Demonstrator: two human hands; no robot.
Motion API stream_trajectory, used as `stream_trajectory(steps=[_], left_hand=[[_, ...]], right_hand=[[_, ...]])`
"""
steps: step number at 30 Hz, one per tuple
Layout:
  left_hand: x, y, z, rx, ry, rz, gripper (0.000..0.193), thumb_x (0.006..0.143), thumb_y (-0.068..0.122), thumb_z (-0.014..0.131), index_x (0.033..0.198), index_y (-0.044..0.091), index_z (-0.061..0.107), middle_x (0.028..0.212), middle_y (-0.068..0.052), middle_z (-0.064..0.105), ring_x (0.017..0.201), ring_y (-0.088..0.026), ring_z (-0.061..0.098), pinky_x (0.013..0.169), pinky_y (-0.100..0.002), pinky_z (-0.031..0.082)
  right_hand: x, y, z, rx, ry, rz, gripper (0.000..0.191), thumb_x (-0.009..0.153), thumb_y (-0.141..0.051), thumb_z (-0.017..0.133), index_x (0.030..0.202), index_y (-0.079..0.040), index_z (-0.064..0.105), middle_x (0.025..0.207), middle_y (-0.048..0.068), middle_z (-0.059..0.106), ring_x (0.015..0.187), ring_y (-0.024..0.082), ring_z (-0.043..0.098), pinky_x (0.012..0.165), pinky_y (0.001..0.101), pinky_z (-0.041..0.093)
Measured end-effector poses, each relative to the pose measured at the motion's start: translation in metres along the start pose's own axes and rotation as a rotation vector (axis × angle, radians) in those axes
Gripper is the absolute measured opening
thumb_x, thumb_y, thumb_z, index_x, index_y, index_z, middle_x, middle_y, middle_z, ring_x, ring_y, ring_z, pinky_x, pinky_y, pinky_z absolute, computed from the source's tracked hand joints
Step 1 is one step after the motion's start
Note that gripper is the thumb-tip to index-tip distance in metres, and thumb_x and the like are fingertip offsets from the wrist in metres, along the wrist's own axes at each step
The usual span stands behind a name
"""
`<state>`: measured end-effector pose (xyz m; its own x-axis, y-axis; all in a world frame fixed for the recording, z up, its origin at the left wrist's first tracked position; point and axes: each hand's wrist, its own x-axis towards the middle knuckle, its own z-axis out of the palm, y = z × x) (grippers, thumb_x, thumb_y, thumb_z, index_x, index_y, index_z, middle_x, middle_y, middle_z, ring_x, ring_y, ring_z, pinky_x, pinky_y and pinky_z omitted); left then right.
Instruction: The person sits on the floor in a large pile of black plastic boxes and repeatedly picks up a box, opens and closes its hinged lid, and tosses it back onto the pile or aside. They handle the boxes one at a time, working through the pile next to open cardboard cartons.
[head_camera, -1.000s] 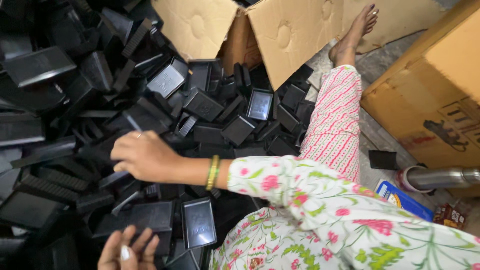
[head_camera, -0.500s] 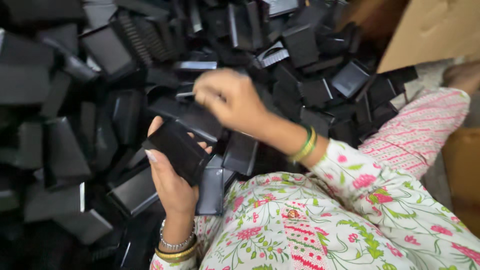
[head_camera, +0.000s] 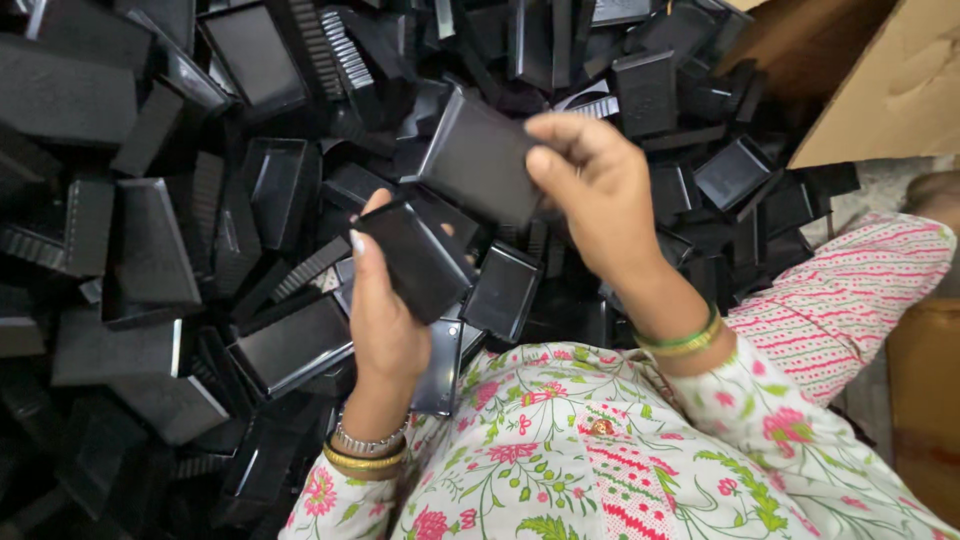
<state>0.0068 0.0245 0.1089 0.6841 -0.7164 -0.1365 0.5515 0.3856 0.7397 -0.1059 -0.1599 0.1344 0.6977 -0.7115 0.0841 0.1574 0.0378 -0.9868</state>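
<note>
Above the heap of black plastic parts (head_camera: 150, 250), the left hand (head_camera: 385, 320) clasps one black tray (head_camera: 415, 258), while the right hand (head_camera: 590, 195) pinches another black tray (head_camera: 480, 160) just above it.

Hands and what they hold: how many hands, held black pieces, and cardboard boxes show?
Hands: 2, left hand and right hand
Held black pieces: 2, left piece and right piece
Cardboard boxes: 1, box
Total: 5

The cardboard box (head_camera: 880, 90) is cut off at the top right edge; the pile's (head_camera: 150, 250) far parts run out of frame.
</note>
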Motion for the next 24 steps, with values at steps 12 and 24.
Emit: stream_trajectory(steps=[12,24], left_hand=[[-0.018,-0.046,0.036,0.837,-0.218,0.337,0.035,0.116,0.018,0.041,0.144,-0.001,0.049,0.141,-0.017,0.059,0.127,-0.018,0.059,0.111,-0.031,0.047],[-0.015,-0.066,0.062,0.294,-0.265,-0.087,0.080,0.096,-0.001,0.063,0.164,0.009,0.024,0.124,-0.019,0.065,0.108,-0.019,0.066,0.088,-0.028,0.056]], right_hand=[[-0.080,0.010,-0.030,0.189,-0.291,0.371,0.077,0.094,-0.020,0.071,0.159,-0.010,0.031,0.141,0.010,0.057,0.123,0.014,0.058,0.100,0.0307,0.050],[-0.098,0.004,-0.065,-0.302,-0.299,-0.136,0.082,0.089,-0.010,0.078,0.159,-0.002,0.036,0.155,0.017,0.045,0.137,0.027,0.050,0.111,0.0397,0.045]])
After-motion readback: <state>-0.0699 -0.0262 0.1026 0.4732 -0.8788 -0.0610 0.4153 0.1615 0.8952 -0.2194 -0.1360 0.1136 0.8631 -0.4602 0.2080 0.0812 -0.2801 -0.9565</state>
